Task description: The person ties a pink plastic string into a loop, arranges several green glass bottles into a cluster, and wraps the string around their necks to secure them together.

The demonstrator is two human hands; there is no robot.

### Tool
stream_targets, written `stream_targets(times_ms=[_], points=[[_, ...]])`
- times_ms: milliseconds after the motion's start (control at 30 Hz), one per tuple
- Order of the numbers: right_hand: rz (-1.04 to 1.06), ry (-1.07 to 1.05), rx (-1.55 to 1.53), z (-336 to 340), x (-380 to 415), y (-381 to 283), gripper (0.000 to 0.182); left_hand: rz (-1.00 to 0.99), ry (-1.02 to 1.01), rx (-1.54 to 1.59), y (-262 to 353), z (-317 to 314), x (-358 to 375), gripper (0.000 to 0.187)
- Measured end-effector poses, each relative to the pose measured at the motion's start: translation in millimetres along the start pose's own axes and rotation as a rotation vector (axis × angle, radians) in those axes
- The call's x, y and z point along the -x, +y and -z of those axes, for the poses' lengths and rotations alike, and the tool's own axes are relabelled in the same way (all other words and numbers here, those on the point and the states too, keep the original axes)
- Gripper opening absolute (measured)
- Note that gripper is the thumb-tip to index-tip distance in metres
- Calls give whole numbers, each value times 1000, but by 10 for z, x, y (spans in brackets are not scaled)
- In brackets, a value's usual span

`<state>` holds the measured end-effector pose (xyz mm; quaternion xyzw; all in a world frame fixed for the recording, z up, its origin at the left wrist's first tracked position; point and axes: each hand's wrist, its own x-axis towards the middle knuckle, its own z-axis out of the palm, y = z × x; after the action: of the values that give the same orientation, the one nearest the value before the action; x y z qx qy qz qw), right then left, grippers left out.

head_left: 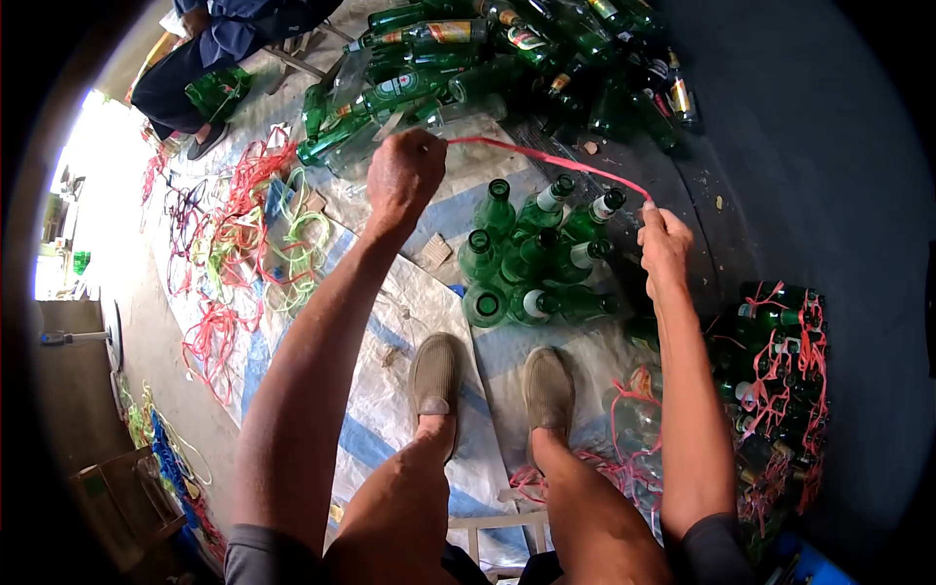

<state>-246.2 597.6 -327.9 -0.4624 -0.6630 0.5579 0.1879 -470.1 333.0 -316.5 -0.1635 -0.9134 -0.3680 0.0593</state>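
A pink plastic strip (pixel 546 156) is stretched between my two hands, above and beyond a group of upright green bottles (pixel 531 255). My left hand (pixel 408 175) is closed on its left end, near the pile of lying bottles. On the right, my right hand (pixel 665 244) pinches the other end between thumb and fingers, just right of the upright bottles. The strip sags slightly and touches no bottle that I can make out. The upright bottles stand close together in rows, with several necks pointing up.
Green bottles (pixel 414 88) lie heaped at the top. Red and green strips (pixel 263 224) are tangled on the left. Bundles of tied bottles (pixel 780 361) lie at the right. A seated person (pixel 219 49) is at the top left. My feet (pixel 436 375) are below the upright bottles.
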Motion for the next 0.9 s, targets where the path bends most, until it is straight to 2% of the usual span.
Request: stream_targets(times_ms=[133,200,267,333,467,567,733,900], points=[[-76,-41,-61,-206,-269,548,25,65,-109,-15,-264,-278,236,26],[-12,-79,-72,-265,-383,942,25,84,-120,-52,-404,-370,335,26],[-139,-137,-132,-326,-384,1081,20,96,-165,-53,-568,-452,415,26],[-68,-235,-199,-395,-288,1181,21,117,-205,-52,-683,-495,482,27],[-173,-379,-242,-401,-461,1617,34,180,-253,-5,-920,-587,627,30],[-159,-469,-167,-397,-520,1731,29,214,-271,33,-1085,-635,724,31],[-116,-382,-38,-415,-538,1758,27,265,-289,46,-1176,-608,847,32],[-235,-390,-154,-432,-597,1804,28,285,-249,135,-1228,-565,939,27]])
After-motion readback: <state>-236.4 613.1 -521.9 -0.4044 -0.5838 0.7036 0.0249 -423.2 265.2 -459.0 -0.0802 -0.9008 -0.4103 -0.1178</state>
